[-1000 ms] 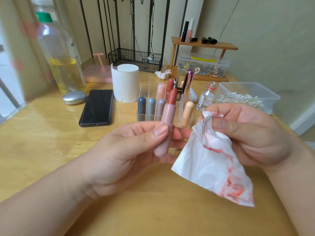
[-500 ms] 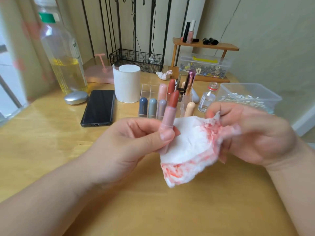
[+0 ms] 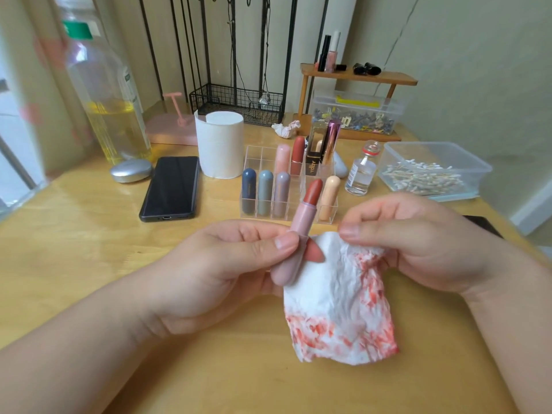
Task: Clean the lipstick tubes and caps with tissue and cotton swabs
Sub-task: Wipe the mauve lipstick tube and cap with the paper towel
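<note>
above the table, left hand (image 3: 227,264) gripping uncapped pink lipstick (image 3: 301,231), right hand (image 3: 418,243) pinching red-smeared tissue (image 3: 337,306)

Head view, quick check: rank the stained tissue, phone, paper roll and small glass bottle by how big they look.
1. The stained tissue looks largest, though it is nearest the camera, which inflates it.
2. The paper roll and the phone look about alike, so they are not ranked.
3. The small glass bottle looks smallest.
</note>
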Motion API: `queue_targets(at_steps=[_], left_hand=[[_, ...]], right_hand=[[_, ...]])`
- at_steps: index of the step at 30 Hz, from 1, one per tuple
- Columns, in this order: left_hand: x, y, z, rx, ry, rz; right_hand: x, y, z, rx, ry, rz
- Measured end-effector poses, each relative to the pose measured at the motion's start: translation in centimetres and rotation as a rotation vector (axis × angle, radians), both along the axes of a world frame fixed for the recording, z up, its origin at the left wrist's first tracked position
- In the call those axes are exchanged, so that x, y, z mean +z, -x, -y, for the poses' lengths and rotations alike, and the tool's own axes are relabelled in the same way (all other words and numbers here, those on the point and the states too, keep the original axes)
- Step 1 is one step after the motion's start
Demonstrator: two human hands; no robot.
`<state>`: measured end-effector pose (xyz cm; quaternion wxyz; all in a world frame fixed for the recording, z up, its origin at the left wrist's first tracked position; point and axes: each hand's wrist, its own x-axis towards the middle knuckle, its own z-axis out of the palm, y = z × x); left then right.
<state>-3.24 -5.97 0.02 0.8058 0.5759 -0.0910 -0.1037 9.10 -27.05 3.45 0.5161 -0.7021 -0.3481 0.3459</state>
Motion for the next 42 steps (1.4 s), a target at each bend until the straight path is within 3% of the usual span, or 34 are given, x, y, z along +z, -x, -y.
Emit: queue_targets(at_steps=[3, 6, 11, 15, 19, 24, 31, 33, 37, 42], left_hand=[[0.3, 0.1, -0.1, -0.018, 0.062, -0.03], [0.2, 0.0, 0.0, 0.02, 0.0, 0.002], [-0.8, -0.5, 0.1, 0.354, -0.285, 0.076], [-0.3, -0.7, -0.3, 0.478, -0.233, 0.165], [-0.4, -0.8, -0.4, 0.483, -0.247, 0.137], [-0.8, -0.8, -0.1, 0.466, -0.262, 0.074], [-0.6, -0.7, 0.3, 0.432, -0.27, 0.062], [-0.6, -0.6, 0.3, 0.423, -0.269, 0.063], [-0.2, -0.4, 0.8, 0.396, -0.296, 0.103], [-0.6, -0.4, 1.1, 0.397, -0.324, 0.122]], right_hand=[[0.1, 0.5, -0.1, -0.005, 0.027, 0.09], [0.5, 0.8, -0.1, 0.025, 0.115, 0.127], [0.4, 1.5, -0.5, 0.055, 0.483, 0.395], [0.7, 2.9, -0.9, 0.102, 0.631, 0.609], [1.2, 2.8, -0.6, 0.037, 0.562, 0.702], [-0.9, 1.1, -1.6, -0.325, 0.248, 0.793], [-3.3, 0.6, -2.6, -0.324, 0.245, 0.901], [-3.0, 0.8, -2.7, -0.374, 0.128, 0.852], [-2.2, 1.8, -2.6, -0.311, -0.272, 0.411], [-2.1, 4.1, -4.1, -0.255, -0.443, 0.158]])
